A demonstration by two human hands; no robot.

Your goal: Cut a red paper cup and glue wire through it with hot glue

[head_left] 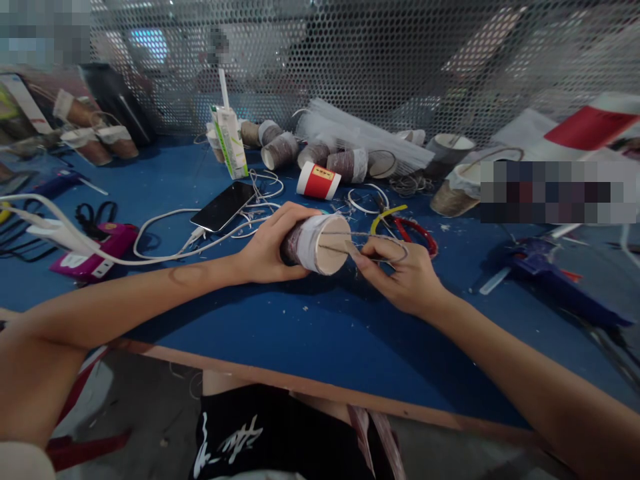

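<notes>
- Wrapped cup (306,245): on its side over the blue table (310,333), between both hands, pale end turned rightward, seemingly for easy reach.
- Left hand (274,243): curled round the wall, likely steadying it.
- Right hand (403,273): thumb and finger pinch a small pale strip (351,249) at that end, beside the looped cord (365,234).

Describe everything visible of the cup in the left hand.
The cup is round, with a dark, mottled side and a whitish, wrinkled band of unclear material. Its flat, pale end faces right. It lies tipped sideways over the blue table; contact there is unclear. The left hand grasps its side, and cord strands run from its end to the right hand.
</notes>
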